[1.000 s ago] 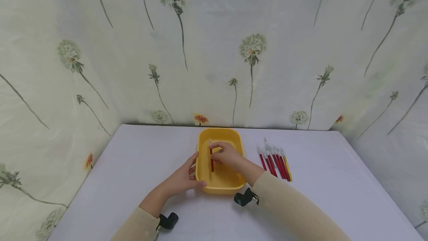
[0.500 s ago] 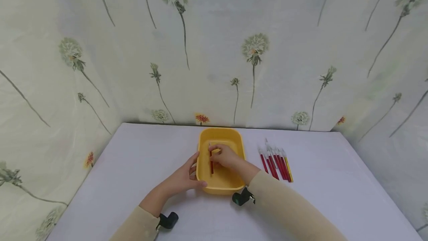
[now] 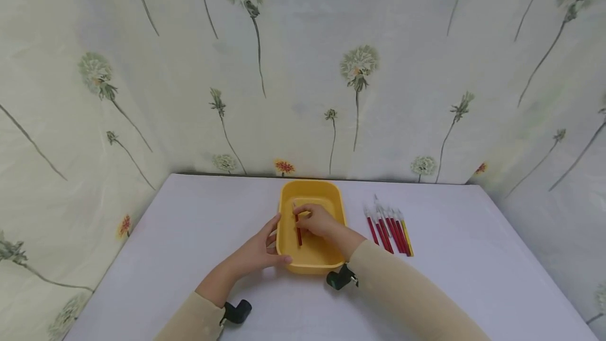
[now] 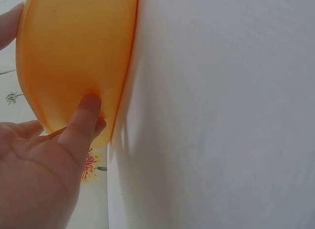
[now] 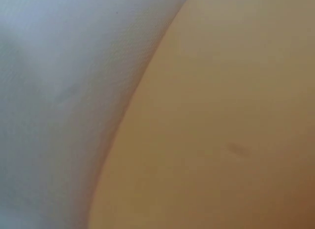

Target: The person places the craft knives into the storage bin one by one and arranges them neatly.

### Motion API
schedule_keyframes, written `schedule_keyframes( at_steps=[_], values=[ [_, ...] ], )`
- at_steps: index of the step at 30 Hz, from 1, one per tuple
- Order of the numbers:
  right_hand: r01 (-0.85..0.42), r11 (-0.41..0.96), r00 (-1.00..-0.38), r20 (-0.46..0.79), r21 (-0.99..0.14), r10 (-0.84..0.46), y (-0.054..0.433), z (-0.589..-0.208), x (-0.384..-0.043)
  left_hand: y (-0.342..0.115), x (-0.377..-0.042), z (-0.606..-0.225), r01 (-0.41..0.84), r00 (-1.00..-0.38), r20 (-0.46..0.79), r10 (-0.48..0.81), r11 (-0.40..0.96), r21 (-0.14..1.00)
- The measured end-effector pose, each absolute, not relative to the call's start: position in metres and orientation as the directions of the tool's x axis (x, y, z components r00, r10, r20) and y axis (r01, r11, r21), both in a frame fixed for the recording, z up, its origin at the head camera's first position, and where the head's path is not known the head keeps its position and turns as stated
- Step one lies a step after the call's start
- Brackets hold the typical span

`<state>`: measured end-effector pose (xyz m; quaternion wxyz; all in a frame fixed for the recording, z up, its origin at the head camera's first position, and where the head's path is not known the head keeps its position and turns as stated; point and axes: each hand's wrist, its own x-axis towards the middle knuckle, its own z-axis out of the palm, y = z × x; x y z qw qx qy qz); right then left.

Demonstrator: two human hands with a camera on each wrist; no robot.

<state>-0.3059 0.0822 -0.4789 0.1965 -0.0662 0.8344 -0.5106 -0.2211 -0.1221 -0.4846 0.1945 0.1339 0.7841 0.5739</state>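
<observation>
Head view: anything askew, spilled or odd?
No visible spill or damage. Slightly odd: beside the red sticks lying right of the yellow tray, one yellow stick at the right edge breaks the colour match. The bunch is also a bit untidy, its ends out of line.

Passage is free over the far end of the yellow tray point(image 3: 313, 256); the right grip point(image 3: 320, 221) bars its middle, the left grip point(image 3: 258, 249) its left side.
</observation>
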Motion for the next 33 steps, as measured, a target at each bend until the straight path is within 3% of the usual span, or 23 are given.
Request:
schedule_keyframes(
  at_steps=[33],
  values=[
    [0.054,0.464,-0.942,-0.200,-0.884,-0.271,0.0850,-0.4774,-0.3052,-0.1205,-0.2199,-0.4814,-0.039,-0.895,-0.170,0.413,0.306,0.951]
  ],
)
